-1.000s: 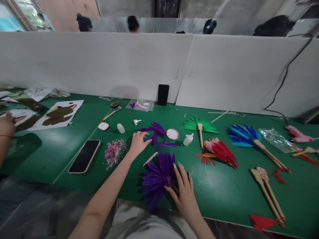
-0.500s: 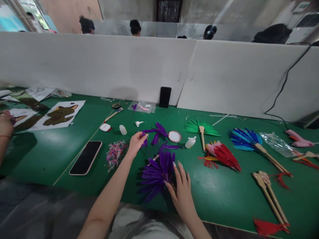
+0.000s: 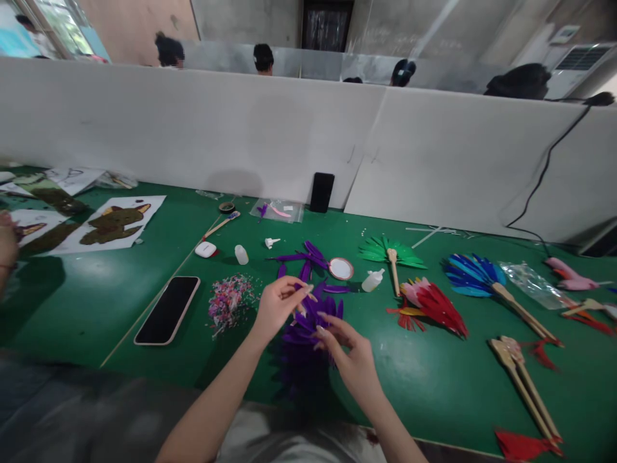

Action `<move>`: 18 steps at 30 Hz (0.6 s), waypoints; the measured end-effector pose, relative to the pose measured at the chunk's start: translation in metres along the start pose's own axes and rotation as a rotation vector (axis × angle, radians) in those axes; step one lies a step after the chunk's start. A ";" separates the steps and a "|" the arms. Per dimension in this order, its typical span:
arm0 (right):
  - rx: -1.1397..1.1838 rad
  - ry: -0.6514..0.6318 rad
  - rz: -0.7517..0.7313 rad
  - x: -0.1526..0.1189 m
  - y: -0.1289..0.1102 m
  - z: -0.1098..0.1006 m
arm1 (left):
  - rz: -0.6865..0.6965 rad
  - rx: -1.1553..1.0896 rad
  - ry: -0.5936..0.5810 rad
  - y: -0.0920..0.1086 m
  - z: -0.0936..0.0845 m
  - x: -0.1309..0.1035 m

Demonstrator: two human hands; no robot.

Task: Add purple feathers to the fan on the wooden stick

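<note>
A purple feather fan (image 3: 303, 360) lies on the green table in front of me, its lower part in shadow. Over its upper left edge is my left hand (image 3: 279, 307), closed in a pinch. A purple feather seems to be in that pinch, though it blends with the fan behind. My right hand (image 3: 351, 352) hovers over the fan's right side, thumb and fingertips bent together among the purple; what they hold is hidden. Loose purple feathers (image 3: 313, 253) lie just beyond, beside a small round white disc (image 3: 340, 269) and a white glue bottle (image 3: 373, 280).
To the left are a heap of colourful bits (image 3: 230, 302), a phone (image 3: 168, 310) and a small bottle (image 3: 241, 254). Green (image 3: 392, 254), red (image 3: 434, 305) and blue (image 3: 470, 273) feather pieces lie rightward. A pink glue gun (image 3: 571, 275) sits far right. Another person's hand (image 3: 7, 238) shows at left.
My left hand has moved right and toward me, from the loose feathers to above the fan. My right hand has lifted from lying spread on the fan and its fingers have drawn together.
</note>
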State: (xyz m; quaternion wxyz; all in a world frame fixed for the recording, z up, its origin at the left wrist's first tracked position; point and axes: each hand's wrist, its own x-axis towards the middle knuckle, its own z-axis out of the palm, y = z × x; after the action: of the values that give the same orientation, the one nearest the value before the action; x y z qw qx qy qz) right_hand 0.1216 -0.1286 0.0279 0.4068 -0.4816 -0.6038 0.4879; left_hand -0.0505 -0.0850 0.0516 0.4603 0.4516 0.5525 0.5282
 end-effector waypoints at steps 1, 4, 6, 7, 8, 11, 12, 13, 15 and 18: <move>0.009 -0.011 0.016 0.003 -0.001 0.003 | -0.001 0.017 -0.002 -0.002 0.000 -0.004; -0.004 -0.010 0.007 0.005 0.001 0.006 | 0.010 0.074 0.068 -0.009 -0.009 -0.003; -0.026 0.011 -0.012 0.004 0.004 0.003 | 0.025 0.125 0.139 -0.013 -0.020 0.008; -0.038 0.022 -0.019 0.003 0.006 0.001 | 0.033 0.156 0.162 -0.015 -0.025 0.016; -0.049 0.031 -0.024 0.001 0.008 -0.002 | 0.042 0.190 0.171 -0.017 -0.029 0.024; -0.069 0.052 -0.014 -0.004 0.015 -0.012 | 0.055 0.310 0.120 -0.025 -0.039 0.053; -0.075 0.059 -0.004 -0.007 0.017 -0.015 | 0.051 0.360 0.086 -0.028 -0.041 0.062; -0.078 0.068 0.009 -0.009 0.020 -0.017 | 0.049 0.414 0.069 -0.032 -0.043 0.070; -0.072 0.086 0.043 -0.015 0.025 -0.023 | 0.060 0.533 0.076 -0.040 -0.046 0.084; -0.043 0.110 0.087 -0.023 0.031 -0.030 | 0.079 0.700 0.100 -0.051 -0.053 0.095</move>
State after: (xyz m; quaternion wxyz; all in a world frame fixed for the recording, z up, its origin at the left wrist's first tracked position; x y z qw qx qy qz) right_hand 0.1608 -0.1433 0.0029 0.4073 -0.5419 -0.5695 0.4649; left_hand -0.1191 -0.0021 -0.0010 0.2293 0.5763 0.7040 0.3460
